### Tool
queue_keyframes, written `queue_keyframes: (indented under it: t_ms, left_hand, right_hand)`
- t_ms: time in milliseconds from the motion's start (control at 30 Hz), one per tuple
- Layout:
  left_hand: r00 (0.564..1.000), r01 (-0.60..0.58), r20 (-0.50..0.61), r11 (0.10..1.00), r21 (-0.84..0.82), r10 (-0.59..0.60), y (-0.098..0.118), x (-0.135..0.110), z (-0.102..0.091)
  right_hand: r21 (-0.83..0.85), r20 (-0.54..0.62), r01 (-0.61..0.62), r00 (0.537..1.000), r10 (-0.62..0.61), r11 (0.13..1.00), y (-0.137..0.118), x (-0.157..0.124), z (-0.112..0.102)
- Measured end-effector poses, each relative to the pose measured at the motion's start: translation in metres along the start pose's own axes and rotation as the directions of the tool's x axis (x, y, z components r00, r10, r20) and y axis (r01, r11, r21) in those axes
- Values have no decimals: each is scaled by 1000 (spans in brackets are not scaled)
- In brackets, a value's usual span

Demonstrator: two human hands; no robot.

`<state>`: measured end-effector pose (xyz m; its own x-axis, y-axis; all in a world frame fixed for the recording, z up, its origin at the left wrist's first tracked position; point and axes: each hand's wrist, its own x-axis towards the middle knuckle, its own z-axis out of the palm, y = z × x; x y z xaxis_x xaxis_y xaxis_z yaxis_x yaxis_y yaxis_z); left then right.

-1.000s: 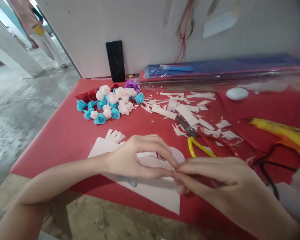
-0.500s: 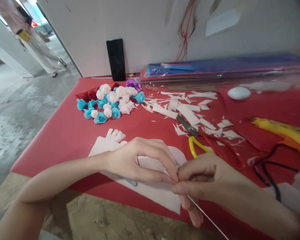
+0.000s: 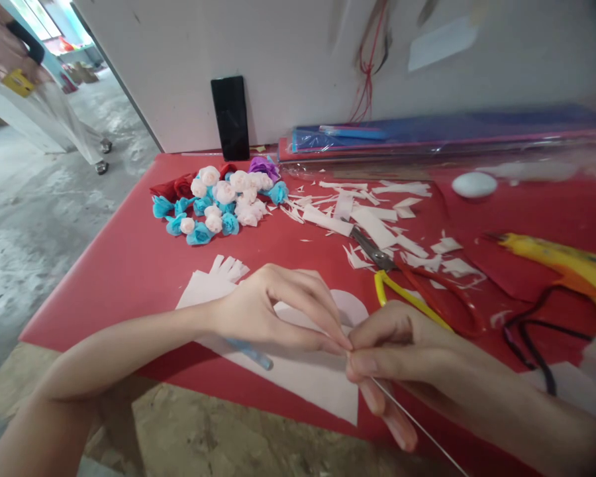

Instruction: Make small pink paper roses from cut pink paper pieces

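My left hand (image 3: pixel 273 311) and my right hand (image 3: pixel 397 358) meet fingertip to fingertip over a sheet of pale pink paper (image 3: pixel 308 377) at the near edge of the red table (image 3: pixel 129 265). Both pinch something small that I cannot make out. A thin metal wire (image 3: pixel 417 430) runs from my right fingers down toward me. A light blue stick (image 3: pixel 251 352) pokes out under my left palm. Part of the paper has a fringed edge (image 3: pixel 226 268).
A heap of small paper roses (image 3: pixel 218 199), white, blue, red and purple, lies at the back left. Paper scraps (image 3: pixel 372 222), scissors with yellow and red handles (image 3: pixel 392 278), a yellow glue gun (image 3: pixel 566 265) with black cord, a white disc (image 3: pixel 474 184) and packaged paper sheets (image 3: pixel 442 136) fill the right. A black phone (image 3: pixel 230 118) leans on the wall.
My right fingers have curled and turned, and the wire now shows below them. A person in the background at the upper left has moved further left.
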<state>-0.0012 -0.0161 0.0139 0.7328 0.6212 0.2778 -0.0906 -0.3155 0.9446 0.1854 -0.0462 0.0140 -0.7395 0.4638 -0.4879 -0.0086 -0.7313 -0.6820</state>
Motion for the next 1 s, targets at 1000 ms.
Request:
queue_keyframes:
  t_ms: [1000]
  left_hand:
    - [841, 373, -21, 553, 745, -540, -17, 0, -40]
  right_hand:
    - [-817, -97, 139, 924, -371, 560, 19, 22, -20]
